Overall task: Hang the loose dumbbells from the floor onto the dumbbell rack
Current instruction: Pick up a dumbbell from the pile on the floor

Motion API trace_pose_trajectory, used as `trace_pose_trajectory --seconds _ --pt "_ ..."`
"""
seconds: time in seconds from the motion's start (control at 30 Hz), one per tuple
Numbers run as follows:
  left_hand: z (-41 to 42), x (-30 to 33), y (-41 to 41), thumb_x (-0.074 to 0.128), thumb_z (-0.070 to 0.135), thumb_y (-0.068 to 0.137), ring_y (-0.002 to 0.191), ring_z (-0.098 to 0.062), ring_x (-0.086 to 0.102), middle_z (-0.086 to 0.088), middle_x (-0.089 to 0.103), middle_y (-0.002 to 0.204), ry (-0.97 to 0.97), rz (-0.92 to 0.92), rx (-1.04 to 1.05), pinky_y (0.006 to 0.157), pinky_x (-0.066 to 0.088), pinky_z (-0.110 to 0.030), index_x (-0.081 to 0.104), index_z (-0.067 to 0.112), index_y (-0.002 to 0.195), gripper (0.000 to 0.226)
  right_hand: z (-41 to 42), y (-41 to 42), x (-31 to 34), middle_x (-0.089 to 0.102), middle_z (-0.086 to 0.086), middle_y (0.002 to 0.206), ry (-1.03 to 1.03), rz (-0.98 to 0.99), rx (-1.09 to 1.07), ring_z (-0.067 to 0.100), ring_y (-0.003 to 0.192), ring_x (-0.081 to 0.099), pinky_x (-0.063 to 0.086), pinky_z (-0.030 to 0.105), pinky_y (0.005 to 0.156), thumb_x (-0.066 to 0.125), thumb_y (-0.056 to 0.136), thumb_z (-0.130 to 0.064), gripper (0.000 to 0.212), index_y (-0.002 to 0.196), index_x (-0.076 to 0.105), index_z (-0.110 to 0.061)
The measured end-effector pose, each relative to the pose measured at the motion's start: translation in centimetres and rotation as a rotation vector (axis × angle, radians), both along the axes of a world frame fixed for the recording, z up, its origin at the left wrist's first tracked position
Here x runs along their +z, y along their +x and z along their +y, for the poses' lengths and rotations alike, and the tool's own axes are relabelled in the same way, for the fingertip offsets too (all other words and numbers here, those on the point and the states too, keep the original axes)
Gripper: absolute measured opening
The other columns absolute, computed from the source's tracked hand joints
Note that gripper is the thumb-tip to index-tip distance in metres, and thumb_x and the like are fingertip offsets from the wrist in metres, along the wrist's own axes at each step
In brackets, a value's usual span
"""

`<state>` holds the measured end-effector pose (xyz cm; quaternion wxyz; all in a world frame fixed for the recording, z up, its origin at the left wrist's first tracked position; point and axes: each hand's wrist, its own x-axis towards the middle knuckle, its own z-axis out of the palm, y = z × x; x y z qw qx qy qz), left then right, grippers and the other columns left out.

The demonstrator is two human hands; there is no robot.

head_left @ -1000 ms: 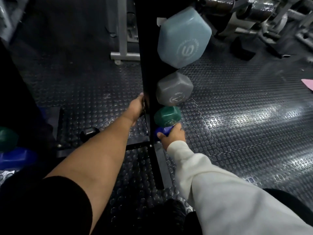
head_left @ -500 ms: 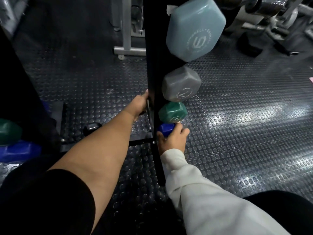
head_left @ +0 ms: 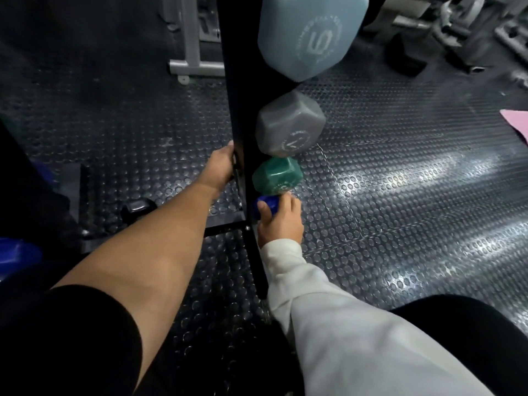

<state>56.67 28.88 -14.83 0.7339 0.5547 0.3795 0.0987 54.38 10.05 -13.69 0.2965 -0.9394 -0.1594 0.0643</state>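
A black upright dumbbell rack stands in the middle of the view. On its right side hang a light blue dumbbell, a grey dumbbell below it and a green dumbbell under that. At the lowest level my right hand grips a small blue dumbbell, thumb over its head. My left hand holds the rack's left edge; its fingers are hidden behind the post.
Studded black rubber flooring lies all around. A black dumbbell head sits by the rack's base bar on the left. Another blue dumbbell shows at the left edge. Grey machine frames stand behind, and a pink mat corner lies right.
My right hand has shifted on the blue dumbbell, with the thumb now over its head. The view has moved closer to the rack. My left hand stays on the rack.
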Motion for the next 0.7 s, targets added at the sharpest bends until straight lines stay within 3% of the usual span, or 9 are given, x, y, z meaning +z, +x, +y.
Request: trace_pose_trajectory --seconds 0.13,0.27,0.37,0.47,0.5,0.53,0.57,0.63,0.7 --pt "-0.2 -0.1 0.2 0.04 0.035 0.11 0.056 0.003 0.063 0.012 0.067 0.074 0.011 0.011 -0.01 0.054 0.049 -0.015 0.066 0.023 0.091 0.034 -0.3 0.2 0.0 0.042 0.008 0.148 0.003 0.006 0.015 0.033 0.122 0.054 0.044 0.039 0.091 0.056 0.099 -0.043 0.048 0.132 0.051 -0.009" --pt "0.1 -0.1 0.3 0.043 0.037 0.107 0.068 -0.011 0.057 0.005 0.062 0.076 0.033 0.05 -0.008 0.065 0.045 -0.025 0.065 0.023 0.085 0.034 -0.5 0.3 0.1 0.043 0.007 0.145 -0.005 0.019 0.029 0.034 0.117 0.055 0.045 0.04 0.09 0.056 0.099 -0.043 0.047 0.133 0.05 -0.011" --pt "0.5 0.2 -0.1 0.044 0.046 0.105 0.076 -0.014 0.058 0.004 0.066 0.084 0.068 0.096 -0.059 0.072 0.045 -0.031 0.07 0.025 0.098 0.035 -0.5 0.6 0.5 0.044 0.008 0.141 -0.012 0.04 0.051 0.037 0.113 0.056 0.047 0.043 0.089 0.057 0.098 -0.043 0.046 0.131 0.049 -0.011" --pt "0.7 0.0 -0.7 0.044 0.056 0.103 0.064 -0.019 0.048 0.004 0.059 0.069 0.051 0.14 -0.072 0.063 0.038 -0.029 0.072 0.021 0.082 0.049 -0.6 1.0 1.2 0.045 0.008 0.138 -0.013 0.084 0.053 0.035 0.113 0.056 0.045 0.042 0.091 0.057 0.098 -0.042 0.044 0.13 0.049 -0.012" --pt "0.4 0.1 -1.0 0.043 0.059 0.102 0.061 -0.02 0.046 0.001 0.057 0.068 0.043 0.153 -0.079 0.061 0.037 -0.028 0.072 0.014 0.086 0.056 -0.7 1.0 1.4 0.046 0.008 0.137 -0.012 0.092 0.052 0.033 0.114 0.055 0.045 0.041 0.091 0.056 0.099 -0.042 0.043 0.129 0.049 -0.012" --pt "0.0 0.3 -1.4 0.041 0.063 0.102 0.064 -0.024 0.053 -0.005 0.063 0.076 0.066 0.184 -0.086 0.064 0.042 -0.03 0.071 0.006 0.102 0.064 -0.8 1.0 1.5 0.047 0.008 0.137 -0.009 0.097 0.053 0.032 0.115 0.054 0.045 0.041 0.092 0.056 0.099 -0.041 0.042 0.128 0.049 -0.012" --pt "-0.6 1.0 -2.0 0.039 0.064 0.102 0.077 -0.032 0.064 -0.014 0.07 0.093 0.122 0.217 -0.093 0.074 0.051 -0.038 0.068 0.004 0.119 0.069 -0.9 1.0 1.6 0.048 0.007 0.135 -0.005 0.101 0.055 0.031 0.115 0.054 0.046 0.041 0.092 0.057 0.099 -0.041 0.041 0.127 0.05 -0.012" --pt "-2.0 3.4 -3.5 0.034 0.049 0.109 0.106 -0.04 0.068 -0.023 0.066 0.128 0.292 0.251 -0.135 0.092 0.056 -0.046 0.059 0.007 0.14 0.057 -1.2 1.0 1.8 0.051 0.007 0.133 0.013 0.111 0.045 0.03 0.114 0.056 0.046 0.04 0.092 0.058 0.098 -0.04 0.039 0.125 0.052 -0.014" --pt "-3.3 6.1 -4.9 0.03 0.035 0.113 0.091 -0.03 0.066 -0.016 0.065 0.125 0.411 0.24 -0.154 0.079 0.056 -0.037 0.053 0.017 0.147 0.045 -1.6 1.0 2.3 0.056 0.007 0.131 0.03 0.151 0.027 0.031 0.117 0.057 0.045 0.039 0.095 0.058 0.099 -0.031 0.034 0.129 0.055 -0.017"
